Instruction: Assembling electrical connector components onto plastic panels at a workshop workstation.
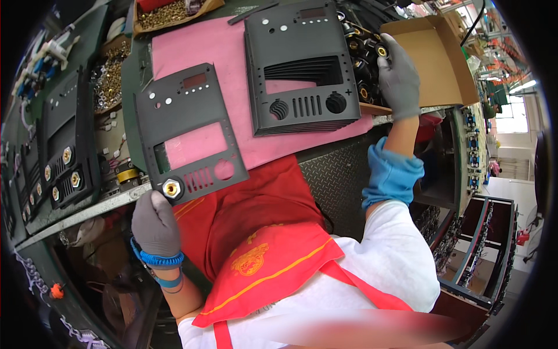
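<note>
- Head view looks down on a desk (325,168) with a pink mat (221,52) laid over it.
- A cardboard box (442,58) stands at the far right of the desk; black sockets (360,70) with brass centres are heaped at its left side.
- A tray (174,13) at the top edge holds small brass parts; another heap of brass parts (110,75) lies at the left.
- The right hand (398,78), in a grey glove, reaches into the heap of sockets; its grip is curled over them, and I cannot tell whether it has one.
- The left hand (154,224), also grey-gloved, is at the near desk edge, its grip closed under the corner of a black panel (189,131).
- A brass-centred socket (172,188) sits in that panel's lower left corner, just above the left fingers.
- The panel lies flat, partly on the mat, with its round right hole unfilled.
- A stack of panels (302,64) lies on the mat between the two hands, near the right hand.
- Finished panels (64,145) with sockets fitted stand at the far left.
</note>
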